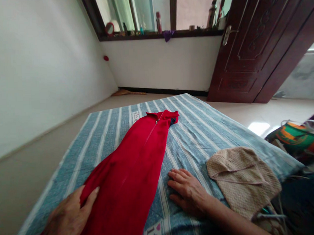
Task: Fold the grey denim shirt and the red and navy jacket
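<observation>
White wall [40, 60] rises at the far left, above a pale floor on which a blue-and-white striped cover [112, 124] spreads over a flat surface. Lower left, the left hand [67, 216] rests at the near left edge of a red zip-front garment [138, 160], thumb on top of the fabric; its other fingers are partly hidden, so I cannot tell whether it pinches the cloth. A round mirror [109, 28] stands on the windowsill [189, 33], and below it a broom [127, 92] lies along the wall's foot. The garment stretches lengthwise over the middle of the cover, its collar at the far end and the zip pull just below. Purple cloth [168, 35] hangs over the sill. Right of the garment, and apart from it, the right hand [187, 190] lies palm down on the cover, fingers extended and close together, thumb slightly apart. Near that forearm sits a crumpled beige textured cloth [244, 177], with a dark red panelled door [252, 47] behind and a green-and-orange object [297, 135] at far right.
</observation>
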A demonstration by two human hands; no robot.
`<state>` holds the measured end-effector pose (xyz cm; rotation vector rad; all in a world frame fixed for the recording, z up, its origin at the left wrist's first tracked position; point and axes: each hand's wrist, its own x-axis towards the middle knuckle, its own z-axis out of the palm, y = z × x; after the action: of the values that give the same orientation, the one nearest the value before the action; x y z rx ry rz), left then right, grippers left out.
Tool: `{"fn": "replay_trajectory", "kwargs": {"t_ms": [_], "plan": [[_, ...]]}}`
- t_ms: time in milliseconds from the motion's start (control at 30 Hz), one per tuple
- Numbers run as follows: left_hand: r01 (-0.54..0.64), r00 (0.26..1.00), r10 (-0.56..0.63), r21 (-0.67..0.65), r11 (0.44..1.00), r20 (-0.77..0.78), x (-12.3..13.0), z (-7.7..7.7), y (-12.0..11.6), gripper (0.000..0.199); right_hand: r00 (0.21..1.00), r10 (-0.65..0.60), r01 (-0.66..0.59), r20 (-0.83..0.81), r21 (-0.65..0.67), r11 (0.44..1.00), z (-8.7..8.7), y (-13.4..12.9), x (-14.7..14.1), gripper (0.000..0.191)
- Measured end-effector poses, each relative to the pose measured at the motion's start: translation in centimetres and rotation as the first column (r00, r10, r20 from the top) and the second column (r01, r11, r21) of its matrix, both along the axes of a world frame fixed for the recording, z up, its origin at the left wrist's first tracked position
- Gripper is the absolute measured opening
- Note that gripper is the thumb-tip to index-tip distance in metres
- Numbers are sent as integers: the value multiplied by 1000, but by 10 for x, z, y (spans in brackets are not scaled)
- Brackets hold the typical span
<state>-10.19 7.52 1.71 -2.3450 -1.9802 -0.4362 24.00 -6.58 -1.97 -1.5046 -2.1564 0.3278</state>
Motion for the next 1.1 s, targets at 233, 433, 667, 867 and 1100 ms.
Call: {"fn": "replay_trajectory", "kwargs": {"t_ms": [233, 433, 667, 867, 1100], "plan": [[54, 998, -56, 108, 993, 13, -2, -4, -7, 32, 1000, -25, 25, 16, -8, 1000, -2, -5, -4, 30], [53, 988, -78, 180, 982, 135, -8, -8, -5, 37, 999, -50, 50, 13, 33, 998, -9, -7, -6, 30], [68, 991, -89, 197, 978, 101, -1, 8, -8, 38, 999, -39, 39, 2, 80, 996, -12, 2, -10, 27], [149, 986, -165, 330, 932, 21, 46, 62, -34, 38, 983, 34, -10, -182, 132, 991, 6, 11, -22, 24], [777, 618, -766, 280, 563, -175, 155, 53, -108, 23, 867, -60, 237, -494, 305, 922, 48, 20, -15, 15]]}}
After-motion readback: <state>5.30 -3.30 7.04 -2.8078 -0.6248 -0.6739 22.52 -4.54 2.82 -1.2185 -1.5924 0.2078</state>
